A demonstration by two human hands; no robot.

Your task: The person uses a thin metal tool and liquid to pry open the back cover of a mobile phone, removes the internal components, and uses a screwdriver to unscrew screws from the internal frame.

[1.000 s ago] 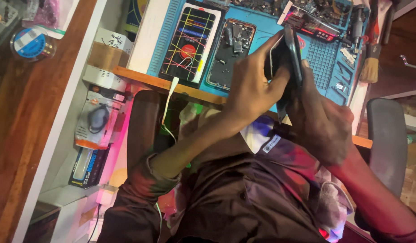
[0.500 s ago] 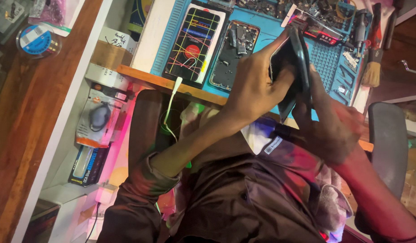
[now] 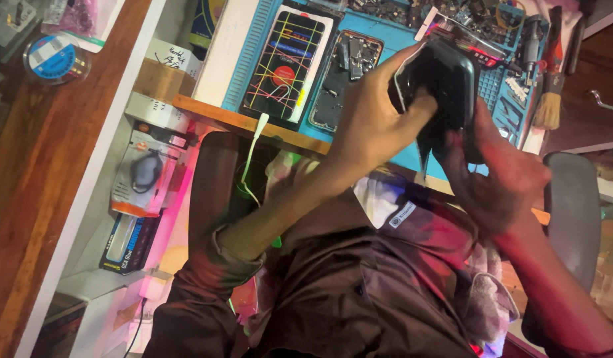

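Note:
Both hands hold a dark phone case (image 3: 446,86) above the blue work mat (image 3: 379,59). My left hand (image 3: 373,119) grips its left side, thumb pressed into the case. My right hand (image 3: 499,179) holds it from below and the right, fingers curled on its lower edge. On the mat to the left lies a phone with a lit screen showing coloured lines (image 3: 286,66), and beside it an opened phone body with bare circuitry (image 3: 343,79).
A brush (image 3: 552,93) and small tools lie at the mat's right end. Packaged goods (image 3: 144,176) sit on white shelves at left, with a round tin (image 3: 51,59) on the brown wooden surface. A grey chair arm (image 3: 572,212) is at right. A white cable (image 3: 253,152) hangs off the desk edge.
The view has shifted slightly. My hands have turned the case so its broad dark back faces up, and my left thumb has pushed further into it.

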